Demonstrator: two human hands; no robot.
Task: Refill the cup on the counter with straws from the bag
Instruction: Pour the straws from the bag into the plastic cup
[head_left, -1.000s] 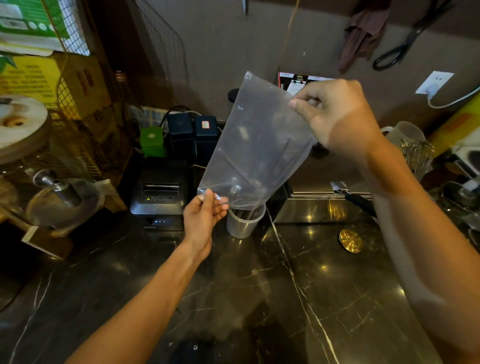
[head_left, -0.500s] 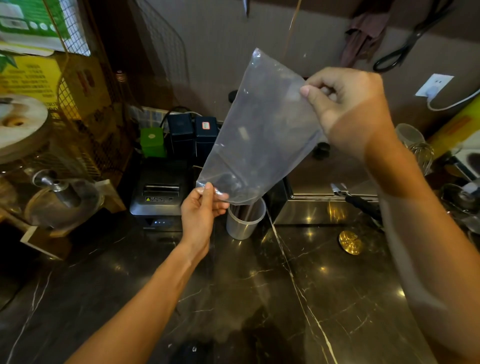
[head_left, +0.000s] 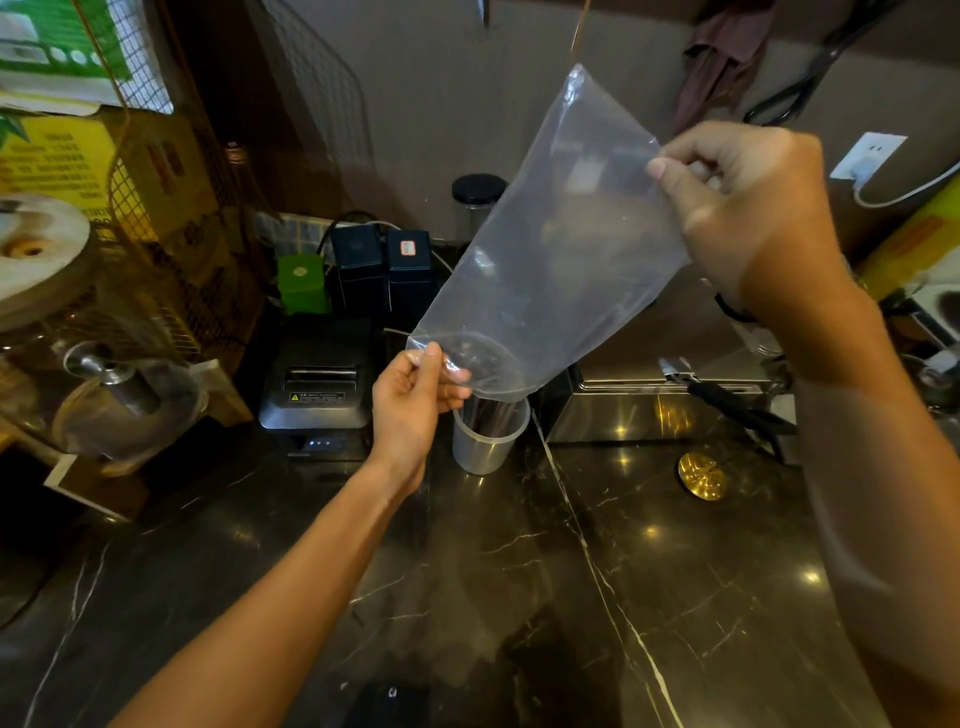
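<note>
— Two hands on it, yes? How are you holding it?

— Both of mine. My left hand (head_left: 415, 400) pinches the low, open mouth of the clear bag (head_left: 561, 249) between thumb and fingertips. My right hand (head_left: 737, 197) is closed on the bag's upper corner, thumb pressed against curled fingers, held high.

— Which way does the bag run?

— Its long axis slants from my right hand, up and to the right, down toward the left, with the mouth pointing down. The mouth hangs right over the cup (head_left: 488, 436); I can't tell whether plastic touches the rim. The bag looks empty and slack.

— And the straws?

— Dark straws (head_left: 491, 415) stand upright inside the cup, only their upper parts visible under the bag's mouth.

— Where's the cup on the counter?

— On the dark marble counter (head_left: 519, 571), toward its back edge, just beside the pale seam. A black receipt printer (head_left: 319, 384) sits near on its left, a steel box (head_left: 660, 405) close on its right, with black scissors (head_left: 737, 405) lying at that box's front. A brass disc (head_left: 702, 475) lies farther right.

— Room to move?

— The whole near half of the counter, toward its front edge, is bare.
</note>
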